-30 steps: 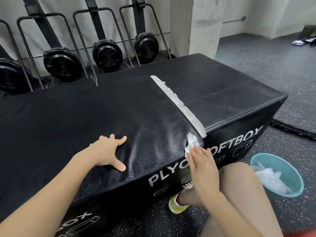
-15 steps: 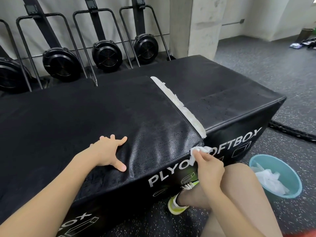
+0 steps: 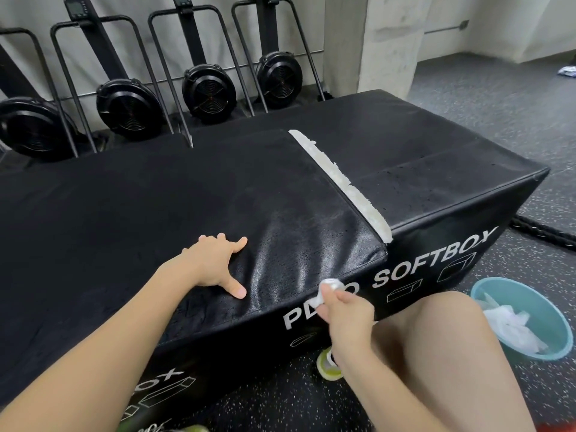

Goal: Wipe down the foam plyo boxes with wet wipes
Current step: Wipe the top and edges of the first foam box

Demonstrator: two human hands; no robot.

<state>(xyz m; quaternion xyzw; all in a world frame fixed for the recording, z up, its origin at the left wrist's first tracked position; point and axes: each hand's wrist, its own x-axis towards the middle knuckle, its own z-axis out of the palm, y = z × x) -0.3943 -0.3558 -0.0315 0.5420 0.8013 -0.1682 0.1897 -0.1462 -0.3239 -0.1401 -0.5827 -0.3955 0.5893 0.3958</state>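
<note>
While the left hand (image 3: pixel 215 263) lies flat on top of the near plyo box (image 3: pixel 187 207), fingers spread and released, thumb out toward the front edge, it looks like a brace: weight on the soft top so the box stays put under the wiping. Right hand (image 3: pixel 346 316) is off the top and down at the front face, fingers clenched around a balled wet wipe (image 3: pixel 328 289), pressed on or just in front of the white "PLYO" lettering; contact with the vinyl I can't confirm. Wad is small and crumpled, so probably near spent. Top near the front right corner shows a wet sheen, so my guess is that patch is done and the front face is the current step. A second plyo box (image 3: pixel 436 157) butts against the first on the right, with a white ragged strip (image 3: pixel 339 179) running along the seam from the back to the front edge. Containers: one teal basin (image 3: pixel 489 291) on the floor, right of the knee, well clear of the boxes, holding a heap of crumpled white wipes (image 3: pixel 511 325). Whether used or fresh, can't tell. It sits within right-hand reach, likely for that reason.
</note>
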